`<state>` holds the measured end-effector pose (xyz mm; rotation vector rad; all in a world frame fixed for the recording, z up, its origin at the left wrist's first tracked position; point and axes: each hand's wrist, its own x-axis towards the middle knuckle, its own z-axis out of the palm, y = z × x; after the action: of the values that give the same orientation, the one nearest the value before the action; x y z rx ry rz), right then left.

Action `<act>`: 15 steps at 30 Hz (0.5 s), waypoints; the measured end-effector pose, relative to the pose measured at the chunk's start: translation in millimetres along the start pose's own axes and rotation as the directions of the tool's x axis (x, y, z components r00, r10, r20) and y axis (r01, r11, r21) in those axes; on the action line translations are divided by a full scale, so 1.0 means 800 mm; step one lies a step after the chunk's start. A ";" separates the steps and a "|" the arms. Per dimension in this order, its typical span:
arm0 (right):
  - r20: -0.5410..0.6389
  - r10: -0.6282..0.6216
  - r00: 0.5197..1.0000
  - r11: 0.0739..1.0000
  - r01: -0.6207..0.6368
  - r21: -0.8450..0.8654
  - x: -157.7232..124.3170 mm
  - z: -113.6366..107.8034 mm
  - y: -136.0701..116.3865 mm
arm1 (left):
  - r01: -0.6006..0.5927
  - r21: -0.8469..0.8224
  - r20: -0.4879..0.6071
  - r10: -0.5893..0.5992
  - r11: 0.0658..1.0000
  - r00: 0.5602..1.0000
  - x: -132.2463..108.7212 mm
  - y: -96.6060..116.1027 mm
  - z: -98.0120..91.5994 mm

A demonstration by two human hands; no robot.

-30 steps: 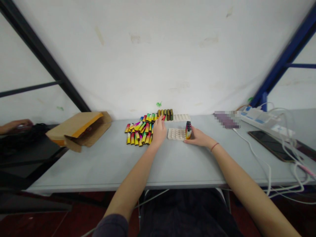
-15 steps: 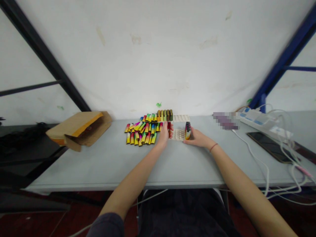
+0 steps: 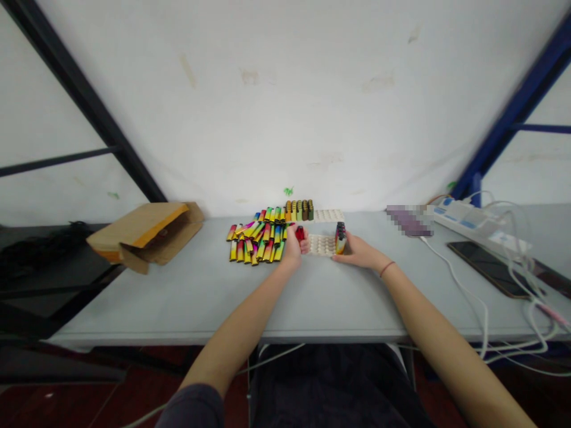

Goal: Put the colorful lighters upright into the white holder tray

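My left hand (image 3: 293, 248) is shut on a red disposable lighter (image 3: 300, 233), just beside the left edge of a white moulded tray (image 3: 322, 245). My right hand (image 3: 358, 251) grips an upright yellow-and-dark lighter (image 3: 341, 239) at that tray's right edge. To the left lies a loose pile of rainbow-gradient lighters (image 3: 257, 242). Behind it stands a row of darker lighters (image 3: 298, 210), next to a second white tray (image 3: 329, 216). The hands and lighters hide part of the near tray.
A torn brown envelope (image 3: 147, 235) lies at the table's left end. On the right are a pixelated purple object (image 3: 408, 221), a power strip (image 3: 466, 219), a dark phone (image 3: 491, 267) and tangled white cables. The grey table (image 3: 196, 297) stands against a white wall.
My left hand has moved right, from the lighter pile to the near tray's left edge, with the red lighter in it. My right hand has stayed nearly still.
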<state>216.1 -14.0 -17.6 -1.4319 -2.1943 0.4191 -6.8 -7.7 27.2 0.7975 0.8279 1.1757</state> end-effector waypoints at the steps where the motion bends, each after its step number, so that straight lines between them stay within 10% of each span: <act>1: 0.002 0.001 1.000 1.000 -0.001 0.003 0.000 0.000 0.000 | 0.004 -0.001 -0.013 -0.004 1.000 1.000 0.000 0.001 0.000; 15: -0.012 -0.013 1.000 1.000 0.013 0.011 -0.001 0.001 0.000 | -0.033 0.056 -0.059 0.036 0.998 0.998 0.005 -0.001 -0.003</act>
<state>216.2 -14.7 -18.5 -1.4098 -2.1868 0.4168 -7.7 -3.7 24.6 0.8279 0.9021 1.2162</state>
